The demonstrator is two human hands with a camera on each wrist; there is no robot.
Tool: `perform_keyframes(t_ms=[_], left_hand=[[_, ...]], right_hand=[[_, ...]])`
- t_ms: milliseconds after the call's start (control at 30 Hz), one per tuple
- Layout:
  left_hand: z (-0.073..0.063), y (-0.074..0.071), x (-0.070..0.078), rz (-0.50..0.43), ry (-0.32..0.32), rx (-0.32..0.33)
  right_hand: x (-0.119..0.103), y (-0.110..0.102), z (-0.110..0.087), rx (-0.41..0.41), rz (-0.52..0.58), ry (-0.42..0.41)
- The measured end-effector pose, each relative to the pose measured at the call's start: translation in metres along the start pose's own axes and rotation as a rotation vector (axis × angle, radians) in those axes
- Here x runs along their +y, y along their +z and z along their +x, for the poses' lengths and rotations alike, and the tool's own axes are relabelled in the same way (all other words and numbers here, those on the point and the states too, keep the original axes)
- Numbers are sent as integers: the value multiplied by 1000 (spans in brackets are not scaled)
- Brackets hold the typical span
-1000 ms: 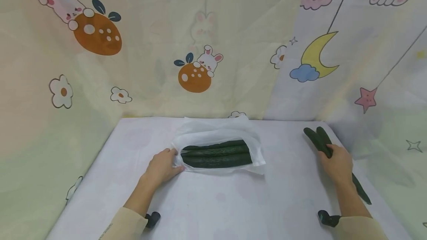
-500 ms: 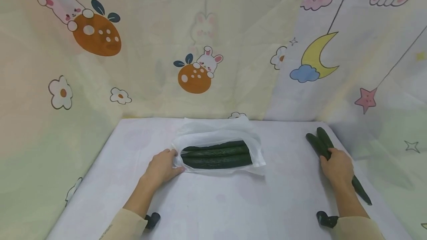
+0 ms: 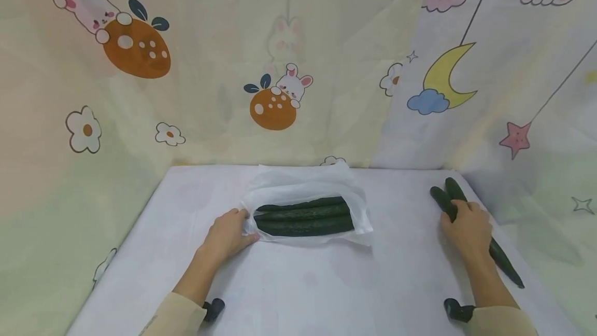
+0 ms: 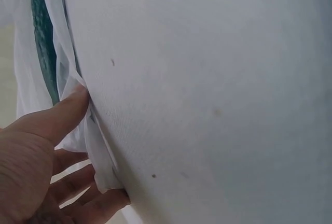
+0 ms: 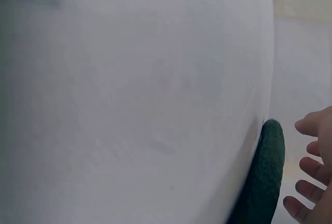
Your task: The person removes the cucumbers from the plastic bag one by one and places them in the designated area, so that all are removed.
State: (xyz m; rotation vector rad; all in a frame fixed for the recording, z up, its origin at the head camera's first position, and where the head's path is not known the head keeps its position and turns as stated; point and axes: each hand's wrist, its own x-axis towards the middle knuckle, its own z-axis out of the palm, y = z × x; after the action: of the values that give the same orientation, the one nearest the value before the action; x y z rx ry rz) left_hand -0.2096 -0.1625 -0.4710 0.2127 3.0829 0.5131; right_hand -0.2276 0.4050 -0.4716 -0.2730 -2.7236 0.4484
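Several dark green cucumbers (image 3: 305, 224) lie side by side in the mouth of a thin white plastic bag (image 3: 298, 183) at the middle of the table. My left hand (image 3: 227, 232) holds the bag's left edge; in the left wrist view its thumb lies on the film with the other fingers beneath. At the table's right side, my right hand (image 3: 468, 227) is over two more cucumbers, the nearer one (image 3: 442, 202) and a farther one (image 3: 506, 263). The right wrist view has its fingers spread and loose beside a cucumber (image 5: 264, 177), apparently not gripping it.
A white-covered table (image 3: 326, 294) carries everything. Behind it and at both sides hangs a printed cloth (image 3: 205, 66) with rabbits and flowers. Small black devices (image 3: 213, 310) sit at both sleeves.
The right hand has lowered the nearer cucumber slightly rightward beside the other one, and its fingers have loosened. The left hand stays at the bag's edge.
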Motion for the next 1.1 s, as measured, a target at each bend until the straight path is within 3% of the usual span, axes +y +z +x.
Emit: perform_keyframes(t_ms=[233, 633, 1100], left_hand=[[3, 0, -1, 11, 9, 2], [3, -4, 1, 16, 14, -1], [0, -1, 2, 15, 4, -17]], right_hand=[[-22, -2, 3, -6, 49, -46], [-40, -3, 9, 97, 169, -206], [-82, -18, 6, 69, 195, -307]])
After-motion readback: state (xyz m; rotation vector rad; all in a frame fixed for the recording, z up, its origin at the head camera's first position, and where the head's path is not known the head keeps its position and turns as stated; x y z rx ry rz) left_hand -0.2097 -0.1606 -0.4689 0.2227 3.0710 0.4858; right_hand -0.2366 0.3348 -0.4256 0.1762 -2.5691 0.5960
